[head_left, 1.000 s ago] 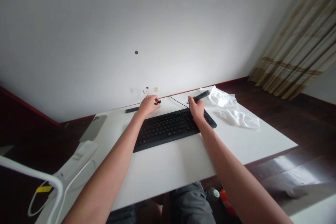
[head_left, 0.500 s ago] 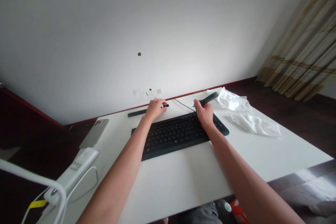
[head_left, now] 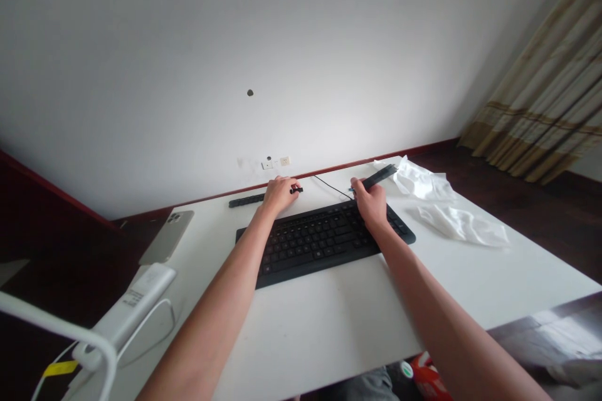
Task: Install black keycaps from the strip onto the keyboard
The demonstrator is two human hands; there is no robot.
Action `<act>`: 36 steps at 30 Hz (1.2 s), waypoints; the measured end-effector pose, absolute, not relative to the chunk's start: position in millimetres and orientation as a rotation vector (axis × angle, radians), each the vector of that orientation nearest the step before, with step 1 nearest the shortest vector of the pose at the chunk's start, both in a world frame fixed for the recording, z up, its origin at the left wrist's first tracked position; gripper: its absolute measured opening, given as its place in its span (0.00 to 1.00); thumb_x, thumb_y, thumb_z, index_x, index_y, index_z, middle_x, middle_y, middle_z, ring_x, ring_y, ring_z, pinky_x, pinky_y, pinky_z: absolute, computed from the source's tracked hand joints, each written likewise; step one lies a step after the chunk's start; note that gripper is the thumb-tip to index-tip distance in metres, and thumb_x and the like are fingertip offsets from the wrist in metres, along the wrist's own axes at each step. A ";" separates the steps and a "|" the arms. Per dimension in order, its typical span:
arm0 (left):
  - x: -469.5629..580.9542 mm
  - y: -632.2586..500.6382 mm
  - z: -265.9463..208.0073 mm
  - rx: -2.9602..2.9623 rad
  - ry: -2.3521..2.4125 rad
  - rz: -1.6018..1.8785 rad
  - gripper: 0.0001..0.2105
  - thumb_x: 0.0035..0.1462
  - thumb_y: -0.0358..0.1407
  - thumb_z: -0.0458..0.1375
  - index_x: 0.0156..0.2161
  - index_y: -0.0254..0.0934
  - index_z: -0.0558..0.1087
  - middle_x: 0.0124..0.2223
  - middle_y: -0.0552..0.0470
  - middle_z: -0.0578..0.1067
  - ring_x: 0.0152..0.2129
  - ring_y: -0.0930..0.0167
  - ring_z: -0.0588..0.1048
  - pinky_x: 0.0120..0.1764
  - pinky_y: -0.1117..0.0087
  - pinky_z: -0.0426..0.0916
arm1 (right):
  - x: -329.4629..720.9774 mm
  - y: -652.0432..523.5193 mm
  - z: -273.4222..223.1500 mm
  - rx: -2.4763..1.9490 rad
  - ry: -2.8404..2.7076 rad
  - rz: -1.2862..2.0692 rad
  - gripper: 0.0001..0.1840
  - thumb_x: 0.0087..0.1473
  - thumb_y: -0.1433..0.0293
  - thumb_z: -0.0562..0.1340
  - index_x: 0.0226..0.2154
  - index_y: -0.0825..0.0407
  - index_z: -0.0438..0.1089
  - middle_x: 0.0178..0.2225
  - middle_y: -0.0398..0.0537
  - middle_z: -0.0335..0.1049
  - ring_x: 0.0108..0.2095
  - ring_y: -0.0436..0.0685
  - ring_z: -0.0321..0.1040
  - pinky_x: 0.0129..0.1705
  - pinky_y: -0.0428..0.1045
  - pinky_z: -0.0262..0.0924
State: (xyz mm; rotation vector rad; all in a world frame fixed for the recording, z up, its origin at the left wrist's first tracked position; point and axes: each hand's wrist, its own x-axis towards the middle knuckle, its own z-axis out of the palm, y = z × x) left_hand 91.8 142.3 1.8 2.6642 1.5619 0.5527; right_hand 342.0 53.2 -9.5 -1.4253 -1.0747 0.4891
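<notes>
A black keyboard (head_left: pixel 310 244) lies on the white table (head_left: pixel 338 319) in front of me. Just beyond its upper edge, my left hand (head_left: pixel 280 193) pinches a small black piece (head_left: pixel 296 190). My right hand (head_left: pixel 370 202) is above the keyboard's right part, its fingers wrapped round a long dark bundle (head_left: pixel 382 174) with a ragged far end; its exact kind is unclear. A bit of blue-green shows at this hand's thumb. Partly behind my left hand lies a black segmented strip (head_left: pixel 246 201). A thin black cable (head_left: pixel 332 186) runs from the keyboard to the table's back edge.
Crumpled clear plastic bags (head_left: pixel 423 180) lie at the back right. On the left are a phone (head_left: pixel 168 238), a white power strip (head_left: pixel 132 310) with a cord, and a curved white tube (head_left: pixel 61 324). Wall sockets (head_left: pixel 276 163) sit beyond the back edge.
The view has shifted slightly. Both hands keep nearly the same pose, each with the same thing in it; the right hand appears a little further right.
</notes>
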 end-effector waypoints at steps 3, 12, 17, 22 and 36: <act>90.7 140.8 3.4 2.644 1.561 0.557 0.11 0.58 0.32 0.60 0.45 0.44 0.81 0.47 0.51 0.82 0.47 0.60 0.75 0.52 0.59 0.69 | 341.5 53.6 -9.6 -1.423 -1.053 0.492 0.21 0.56 0.53 0.60 0.21 0.49 0.63 0.17 0.41 0.59 0.22 0.53 0.55 0.25 0.49 0.53; 86.0 142.4 2.5 2.607 1.564 0.574 0.12 0.58 0.33 0.63 0.48 0.43 0.78 0.48 0.49 0.80 0.49 0.58 0.74 0.52 0.58 0.67 | 341.4 55.5 -11.1 -1.415 -1.043 0.500 0.21 0.56 0.51 0.60 0.23 0.50 0.65 0.18 0.42 0.60 0.22 0.54 0.57 0.25 0.49 0.54; 95.2 133.8 22.6 2.670 1.532 0.620 0.13 0.61 0.36 0.62 0.51 0.44 0.77 0.51 0.48 0.78 0.51 0.58 0.72 0.55 0.57 0.66 | 342.0 54.6 -11.4 -1.418 -1.068 0.485 0.22 0.56 0.51 0.59 0.22 0.49 0.63 0.18 0.41 0.58 0.22 0.53 0.55 0.26 0.49 0.54; 119.7 80.1 24.9 2.695 1.475 0.707 0.14 0.66 0.41 0.58 0.53 0.40 0.76 0.52 0.46 0.78 0.51 0.60 0.73 0.57 0.59 0.65 | 340.5 51.9 -9.3 -1.446 -1.104 0.455 0.22 0.57 0.52 0.59 0.20 0.49 0.61 0.18 0.40 0.57 0.23 0.53 0.54 0.26 0.48 0.53; 127.0 16.3 -12.2 2.618 1.437 0.645 0.28 0.70 0.56 0.47 0.65 0.43 0.67 0.61 0.45 0.75 0.59 0.57 0.69 0.62 0.55 0.61 | 331.0 43.7 -0.9 -1.579 -1.302 0.374 0.27 0.60 0.47 0.58 0.22 0.51 0.67 0.19 0.43 0.63 0.25 0.56 0.60 0.32 0.50 0.54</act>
